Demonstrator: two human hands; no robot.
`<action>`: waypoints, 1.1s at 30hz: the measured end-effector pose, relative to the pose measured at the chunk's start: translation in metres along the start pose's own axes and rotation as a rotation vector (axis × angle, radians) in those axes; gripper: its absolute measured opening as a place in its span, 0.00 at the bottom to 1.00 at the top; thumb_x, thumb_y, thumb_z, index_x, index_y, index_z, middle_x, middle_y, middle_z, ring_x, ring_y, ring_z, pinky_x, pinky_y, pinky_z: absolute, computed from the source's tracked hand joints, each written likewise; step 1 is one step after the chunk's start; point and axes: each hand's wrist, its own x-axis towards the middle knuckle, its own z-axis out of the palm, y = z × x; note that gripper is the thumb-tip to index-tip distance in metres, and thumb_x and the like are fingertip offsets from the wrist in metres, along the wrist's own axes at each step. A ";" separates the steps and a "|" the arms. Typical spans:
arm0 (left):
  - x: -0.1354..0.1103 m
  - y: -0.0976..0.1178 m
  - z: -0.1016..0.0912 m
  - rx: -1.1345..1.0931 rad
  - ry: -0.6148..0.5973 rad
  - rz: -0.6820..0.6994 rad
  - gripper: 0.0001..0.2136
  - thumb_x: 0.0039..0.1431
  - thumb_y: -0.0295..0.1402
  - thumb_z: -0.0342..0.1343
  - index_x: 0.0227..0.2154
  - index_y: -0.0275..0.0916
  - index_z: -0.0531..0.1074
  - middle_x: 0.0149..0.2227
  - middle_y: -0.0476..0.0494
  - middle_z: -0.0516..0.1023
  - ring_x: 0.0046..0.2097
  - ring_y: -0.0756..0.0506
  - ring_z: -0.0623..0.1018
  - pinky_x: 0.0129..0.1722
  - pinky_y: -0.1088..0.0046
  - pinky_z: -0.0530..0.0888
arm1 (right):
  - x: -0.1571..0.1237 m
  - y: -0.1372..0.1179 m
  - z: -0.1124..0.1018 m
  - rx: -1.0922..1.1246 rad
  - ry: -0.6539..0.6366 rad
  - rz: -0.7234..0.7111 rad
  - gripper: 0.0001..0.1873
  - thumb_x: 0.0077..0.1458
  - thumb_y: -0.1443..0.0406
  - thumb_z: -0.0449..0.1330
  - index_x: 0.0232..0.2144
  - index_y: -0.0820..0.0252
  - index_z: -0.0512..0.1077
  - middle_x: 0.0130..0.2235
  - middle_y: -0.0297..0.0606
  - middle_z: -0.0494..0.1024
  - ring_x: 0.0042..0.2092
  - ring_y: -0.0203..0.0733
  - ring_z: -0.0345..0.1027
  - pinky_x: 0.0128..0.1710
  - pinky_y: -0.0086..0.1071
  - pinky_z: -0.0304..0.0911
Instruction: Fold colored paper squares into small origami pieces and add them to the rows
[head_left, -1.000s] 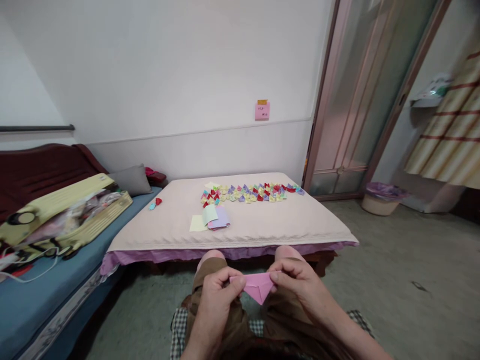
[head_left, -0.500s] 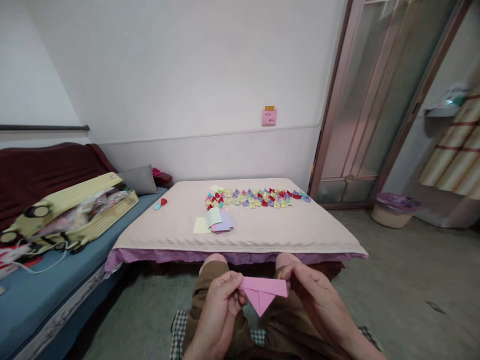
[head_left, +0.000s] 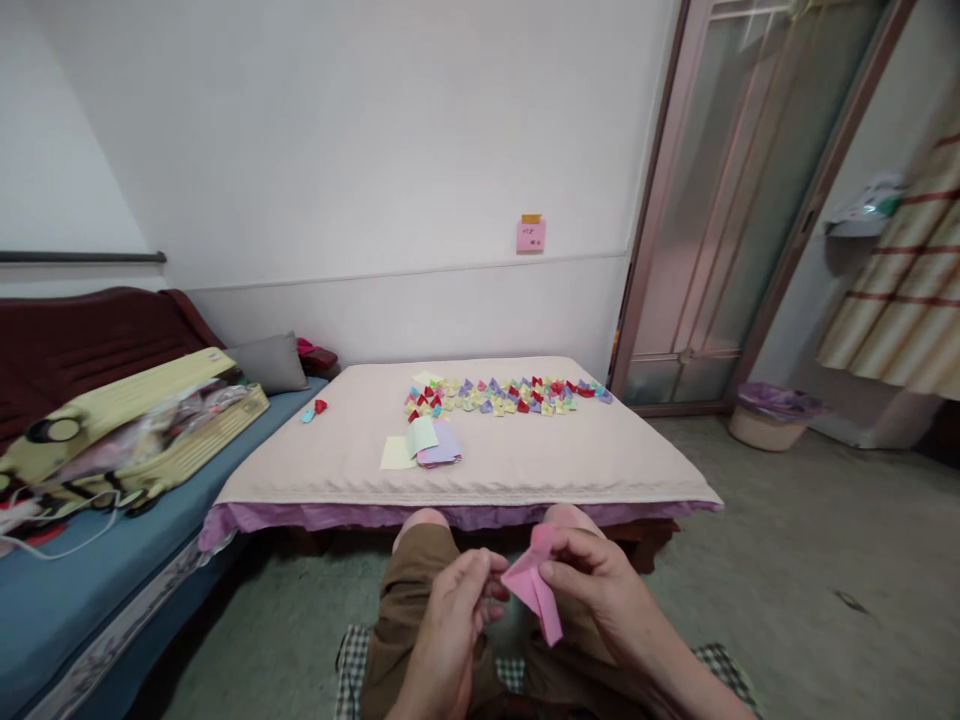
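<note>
My right hand (head_left: 592, 590) pinches a partly folded pink paper (head_left: 534, 590) above my lap, thumb and fingers closed on its upper right part. My left hand (head_left: 454, 625) is beside it with fingers curled, its fingertips at the paper's left edge. The paper now stands turned on edge, pointing down. Ahead on the low table (head_left: 337, 450) lie a small stack of flat coloured sheets (head_left: 424, 443) and a long row of several small folded paper pieces (head_left: 502, 394).
A blue couch (head_left: 67, 580) at the left carries an open yellow case (head_left: 127, 420), a grey cushion (head_left: 266, 362) and cables. Two small paper pieces (head_left: 312, 409) lie by the table's left edge. A bin with a purple liner (head_left: 772, 415) stands by the sliding door (head_left: 735, 200).
The pink paper was held flat and wide between both hands; it has now been turned upright and folded narrower, mostly in my right hand. The view shifted slightly.
</note>
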 end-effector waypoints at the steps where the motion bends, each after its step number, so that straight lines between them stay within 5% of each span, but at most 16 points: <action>1: 0.001 0.002 0.000 0.051 0.032 0.053 0.13 0.58 0.41 0.54 0.33 0.34 0.74 0.32 0.44 0.74 0.34 0.50 0.72 0.32 0.76 0.68 | 0.000 0.000 0.000 0.012 0.014 0.027 0.05 0.49 0.65 0.64 0.31 0.59 0.76 0.28 0.34 0.75 0.31 0.39 0.66 0.33 0.31 0.60; 9: 0.004 0.004 0.004 0.171 0.031 0.225 0.18 0.39 0.28 0.66 0.36 0.36 0.70 0.31 0.45 0.75 0.34 0.47 0.75 0.35 0.73 0.71 | -0.004 0.003 0.011 -0.006 0.038 0.066 0.13 0.46 0.66 0.64 0.36 0.61 0.69 0.22 0.27 0.71 0.25 0.34 0.63 0.28 0.28 0.56; 15: -0.009 0.012 0.007 0.413 0.135 0.414 0.07 0.47 0.28 0.60 0.32 0.38 0.72 0.33 0.44 0.74 0.35 0.47 0.74 0.34 0.73 0.70 | -0.009 -0.005 0.017 -0.137 0.045 0.023 0.08 0.47 0.67 0.62 0.32 0.59 0.68 0.24 0.29 0.72 0.26 0.35 0.63 0.27 0.28 0.57; 19: -0.013 0.016 0.009 0.560 0.209 0.602 0.02 0.48 0.27 0.60 0.26 0.38 0.73 0.38 0.41 0.75 0.44 0.41 0.73 0.43 0.68 0.69 | -0.013 -0.010 0.022 -0.244 0.050 -0.027 0.06 0.48 0.68 0.61 0.31 0.58 0.69 0.25 0.32 0.74 0.29 0.38 0.66 0.30 0.30 0.60; 33: -0.017 0.014 0.013 0.759 0.325 0.730 0.04 0.52 0.27 0.57 0.28 0.41 0.75 0.42 0.41 0.75 0.48 0.41 0.73 0.47 0.66 0.68 | -0.013 -0.001 0.026 -0.450 0.084 -0.141 0.03 0.52 0.67 0.58 0.33 0.58 0.69 0.28 0.34 0.77 0.32 0.40 0.71 0.34 0.31 0.63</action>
